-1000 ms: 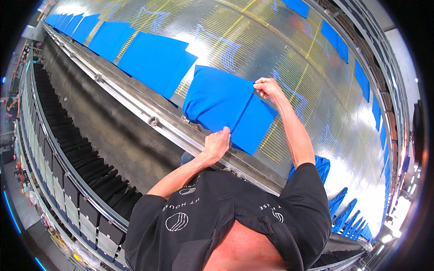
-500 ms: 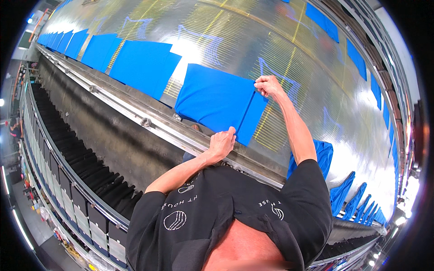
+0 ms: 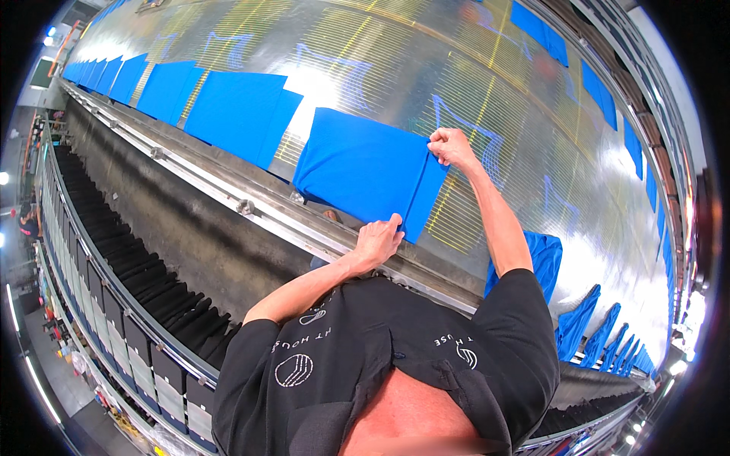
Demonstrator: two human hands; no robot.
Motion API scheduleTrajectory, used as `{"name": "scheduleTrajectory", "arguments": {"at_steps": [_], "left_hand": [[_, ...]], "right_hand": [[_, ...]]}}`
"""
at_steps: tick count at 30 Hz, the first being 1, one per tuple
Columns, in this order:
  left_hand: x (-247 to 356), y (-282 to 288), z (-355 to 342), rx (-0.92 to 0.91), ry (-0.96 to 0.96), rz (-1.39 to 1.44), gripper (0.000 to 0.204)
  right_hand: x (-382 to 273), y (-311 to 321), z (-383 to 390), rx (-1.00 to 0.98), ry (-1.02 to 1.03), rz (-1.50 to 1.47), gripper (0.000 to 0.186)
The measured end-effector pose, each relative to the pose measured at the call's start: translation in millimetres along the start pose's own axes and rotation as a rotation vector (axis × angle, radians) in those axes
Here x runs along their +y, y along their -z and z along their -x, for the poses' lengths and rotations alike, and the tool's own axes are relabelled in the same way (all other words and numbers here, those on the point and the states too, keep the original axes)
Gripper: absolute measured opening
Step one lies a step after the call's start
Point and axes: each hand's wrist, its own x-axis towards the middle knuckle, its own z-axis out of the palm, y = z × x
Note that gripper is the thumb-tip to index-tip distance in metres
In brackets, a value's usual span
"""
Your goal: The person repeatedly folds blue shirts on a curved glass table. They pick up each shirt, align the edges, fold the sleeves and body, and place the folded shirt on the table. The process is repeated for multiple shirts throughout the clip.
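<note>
A blue fabric panel (image 3: 357, 167) lies on the shiny metal table (image 3: 517, 190) in front of me, with a narrow fold along its right part and slight wrinkles at the left. My left hand (image 3: 378, 242) is closed on the panel's lower edge near that fold. My right hand (image 3: 450, 149) pinches the upper right corner at the other end of the fold. The table carries yellow line grids and blue outline markings, partly under the panel.
Several flat blue panels (image 3: 236, 114) line the table to the left and far side. Crumpled blue fabric (image 3: 544, 262) sits at lower right. A metal rail (image 3: 179, 167) edges the table, above a trough beside a rack of black fabric (image 3: 114, 258). A person (image 3: 29, 220) is at far left.
The panel's left part has become flatter, with fewer folds, and reaches a little farther left. Both hands keep their grip; my left hand has shifted slightly right in view.
</note>
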Motion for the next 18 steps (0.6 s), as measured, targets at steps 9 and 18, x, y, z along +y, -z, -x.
{"name": "scheduleTrajectory", "arguments": {"at_steps": [9,18], "left_hand": [[2.0,4.4,3.8,0.024,-0.050,0.018,0.030],[-5.5,6.1,2.4,-0.020,-0.056,0.112,0.030]], "right_hand": [[0.6,-13.7,17.8,0.371,0.049,-0.083,0.033],[-5.4,-105.3,41.5,0.608,0.649,0.718,0.073]]}}
